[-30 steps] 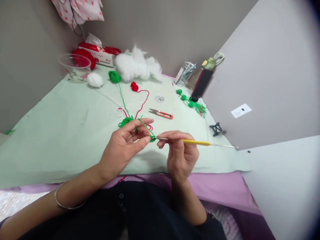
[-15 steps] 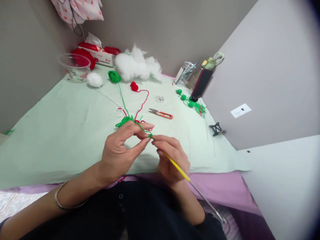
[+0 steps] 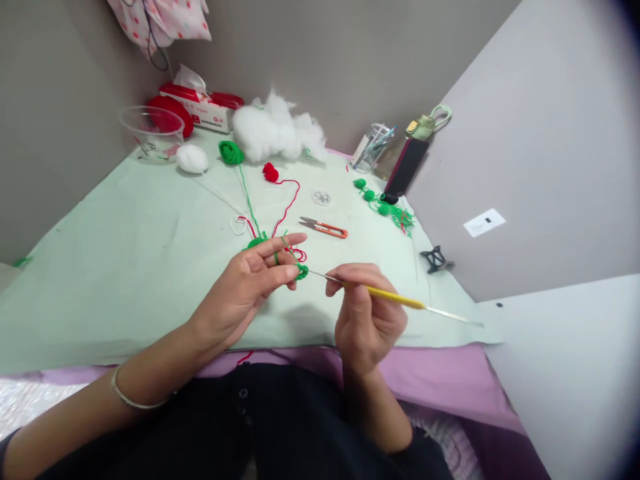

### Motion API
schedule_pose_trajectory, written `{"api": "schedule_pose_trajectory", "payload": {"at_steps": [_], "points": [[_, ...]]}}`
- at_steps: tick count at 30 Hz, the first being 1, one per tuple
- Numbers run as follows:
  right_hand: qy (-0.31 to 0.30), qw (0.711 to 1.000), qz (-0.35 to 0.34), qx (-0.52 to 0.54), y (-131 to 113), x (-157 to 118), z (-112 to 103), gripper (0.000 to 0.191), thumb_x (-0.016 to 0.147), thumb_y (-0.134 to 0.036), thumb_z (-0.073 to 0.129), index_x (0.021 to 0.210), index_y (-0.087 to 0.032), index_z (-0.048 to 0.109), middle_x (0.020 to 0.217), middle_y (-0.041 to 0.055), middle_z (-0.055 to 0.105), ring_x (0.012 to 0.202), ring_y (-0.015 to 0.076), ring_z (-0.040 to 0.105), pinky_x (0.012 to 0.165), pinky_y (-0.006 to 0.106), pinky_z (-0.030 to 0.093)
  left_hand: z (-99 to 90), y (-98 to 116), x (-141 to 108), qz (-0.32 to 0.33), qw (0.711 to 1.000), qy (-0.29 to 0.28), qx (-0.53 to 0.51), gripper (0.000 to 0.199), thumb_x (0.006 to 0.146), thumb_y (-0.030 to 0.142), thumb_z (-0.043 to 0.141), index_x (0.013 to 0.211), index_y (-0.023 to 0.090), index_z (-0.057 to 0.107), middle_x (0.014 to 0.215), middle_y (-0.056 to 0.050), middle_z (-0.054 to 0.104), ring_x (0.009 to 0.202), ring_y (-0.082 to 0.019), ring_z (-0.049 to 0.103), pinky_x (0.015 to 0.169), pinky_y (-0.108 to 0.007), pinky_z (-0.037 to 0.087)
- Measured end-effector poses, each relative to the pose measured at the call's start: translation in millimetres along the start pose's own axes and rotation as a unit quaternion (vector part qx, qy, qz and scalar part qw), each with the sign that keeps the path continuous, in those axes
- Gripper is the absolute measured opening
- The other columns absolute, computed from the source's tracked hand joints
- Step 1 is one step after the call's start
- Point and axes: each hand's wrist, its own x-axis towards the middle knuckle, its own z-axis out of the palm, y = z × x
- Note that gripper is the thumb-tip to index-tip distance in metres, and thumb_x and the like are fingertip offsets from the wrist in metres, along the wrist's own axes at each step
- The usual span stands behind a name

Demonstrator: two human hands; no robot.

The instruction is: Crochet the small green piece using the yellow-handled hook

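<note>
Between the thumb and fingers of my left hand point(image 3: 253, 277) is pinched a small green crochet piece point(image 3: 302, 272). Green yarn runs over the raised index finger and around another finger of that hand. My right hand point(image 3: 370, 313) grips a crochet hook point(image 3: 395, 296) by its yellow handle. The hook's thin metal tip reaches left to the green piece; whether it sits inside a stitch is too small to tell. Behind my left hand lies a green yarn bundle point(image 3: 257, 243), partly hidden by the fingers.
Orange-handled thread snips point(image 3: 325, 228) and a small clear round case point(image 3: 321, 198) lie beyond my hands. Farther back are a green yarn ball point(image 3: 231, 153), a white ball point(image 3: 192, 159), red yarn point(image 3: 271, 173) and white stuffing point(image 3: 275, 130). Small green balls point(image 3: 369, 195) lie at right.
My right hand has moved right, away from my left fingers, and the hook has swung from steeply slanted to nearly level. My left index finger has straightened, and the green piece shows more.
</note>
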Motion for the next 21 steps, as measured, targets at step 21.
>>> {"api": "schedule_pose_trajectory", "payload": {"at_steps": [21], "points": [[-0.057,0.990,-0.058,-0.117,1.5,-2.5,-2.7,0.030,0.100,-0.012,0.061,0.119,-0.030,0.076,0.100,0.0045,0.075,0.088,0.0171,0.072,0.074,0.035,0.065,2.2,-12.0,4.0,-0.065,0.994,-0.024,-0.086,0.034,0.080,0.018,0.088,0.113,0.026,0.084,0.105,-0.002,0.069,0.076,-0.007,0.057,0.074,-0.017,0.052]]}}
